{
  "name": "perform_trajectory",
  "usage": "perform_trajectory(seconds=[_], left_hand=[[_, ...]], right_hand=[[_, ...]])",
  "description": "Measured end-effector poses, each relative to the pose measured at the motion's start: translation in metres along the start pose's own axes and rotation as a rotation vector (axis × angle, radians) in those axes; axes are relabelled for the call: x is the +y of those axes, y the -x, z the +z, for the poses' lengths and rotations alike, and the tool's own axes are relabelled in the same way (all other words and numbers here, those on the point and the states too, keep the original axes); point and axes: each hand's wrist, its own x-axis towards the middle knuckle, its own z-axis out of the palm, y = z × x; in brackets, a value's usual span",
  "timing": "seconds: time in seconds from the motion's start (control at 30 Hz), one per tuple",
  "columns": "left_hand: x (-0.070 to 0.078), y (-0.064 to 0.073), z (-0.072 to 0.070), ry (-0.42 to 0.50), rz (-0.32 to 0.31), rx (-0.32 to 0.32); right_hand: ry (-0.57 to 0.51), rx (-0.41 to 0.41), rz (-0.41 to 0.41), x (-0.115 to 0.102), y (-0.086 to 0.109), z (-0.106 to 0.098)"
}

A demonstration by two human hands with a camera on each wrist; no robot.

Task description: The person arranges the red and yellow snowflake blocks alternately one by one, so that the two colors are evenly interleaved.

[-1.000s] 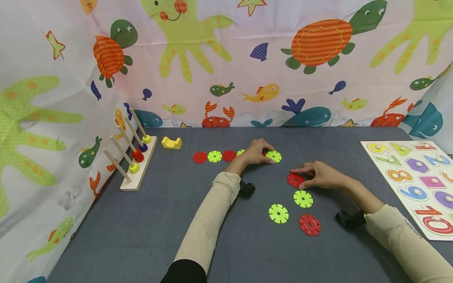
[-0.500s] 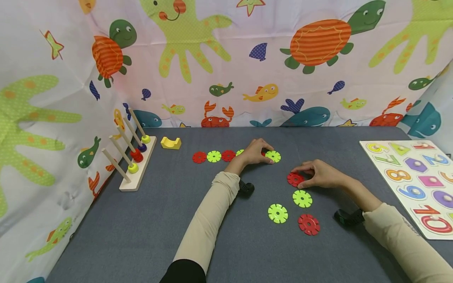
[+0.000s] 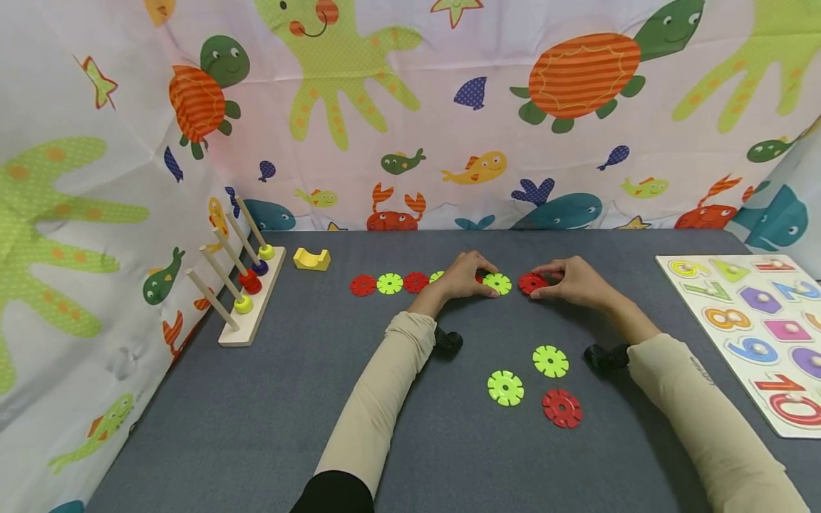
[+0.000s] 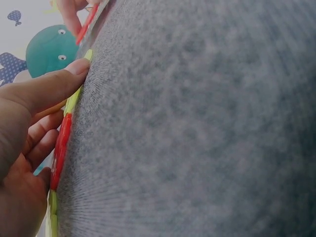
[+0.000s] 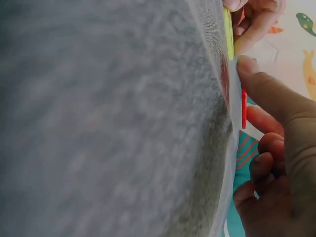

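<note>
Play corner; cartoon curtain (image 3: pixel 442 132), puzzle (image 3: pixel 779 363)

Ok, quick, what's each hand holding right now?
Left hand: holding a lime-green disc by its edge.
Right hand: holding a red disc between thumb and fingers.

The left of the hands (image 3: pixel 454 276) partly hides the disc row (image 3: pixel 389 283), and the head view crops the number board (image 3: pixel 755 328).
</note>
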Motion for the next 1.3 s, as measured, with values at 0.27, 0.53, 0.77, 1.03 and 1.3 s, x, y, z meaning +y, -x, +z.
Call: perform_trajectory(seconds=[0.27, 0.53, 0.77, 1.03, 1.3], left_hand=[[0.001, 0.0, 0.0, 0.006, -0.022, -0.003], [0.001, 0.0, 0.0, -0.003, -0.024, -0.008], [0.002, 0.001, -0.001, 0.01, -0.032, -0.017], [0.002, -0.001, -0.001, 0.023, -0.04, -0.027], [0.004, -0.006, 0.001, -0.01, 0.0, -0.001]], right_hand=[[-0.06, -0.018, 0.043, 0.004, -0.009, 0.007], [-0.116, -0.015, 0.053, 0.004, -0.009, 0.011], [-0.139, -0.011, 0.036, 0.003, -0.008, 0.012], [-0.167, -0.017, 0.022, 0.004, -0.004, 0.009], [-0.105, -0.025, -0.077, -0.03, 0.029, 0.011]])
